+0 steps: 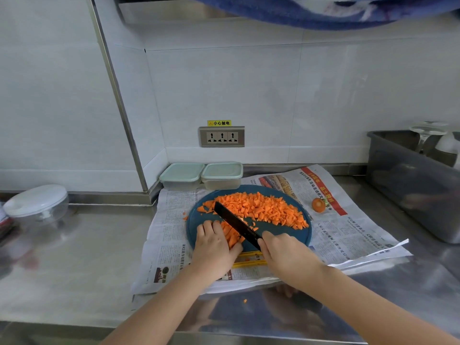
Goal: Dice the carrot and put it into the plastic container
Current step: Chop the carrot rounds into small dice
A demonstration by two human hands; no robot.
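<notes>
- Two bare forearms reach in from 6 o'clock over the steel bench (74,257), one hand each.
- Left hand (214,245): its fingers are curled down on a bundle of carrot strips (232,236), clamping them against the board at its 7 o'clock edge.
- Right hand (283,250): clenched around the handle of one black knife (236,224). The blade runs toward 11 o'clock, just beside the left hand's knuckles, with its tip among the cut pieces.
- One round blue cutting board (286,235) lies on a spread newspaper (169,220).
- One broad heap of diced carrot (261,207) covers the board's far half, from 10 o'clock round to 3 o'clock. None of it is in a container.
- Two plastic containers with pale green lids, both closed, stand side by side at the board's 12 o'clock, against the wall: the left container (181,175) and the right container (222,174), touching or nearly so.
- One carrot end (318,204) sits on the newspaper at 2 o'clock, off the board.
- One stray carrot bit (245,301) lies on the bare bench at 6 o'clock.
- One wall socket (222,136) with three outlets is mounted above the containers.
- One grey tub (410,185) stands at 3 o'clock.
- One clear lidded bowl (37,202) stands at 9 o'clock, well apart from the board.
</notes>
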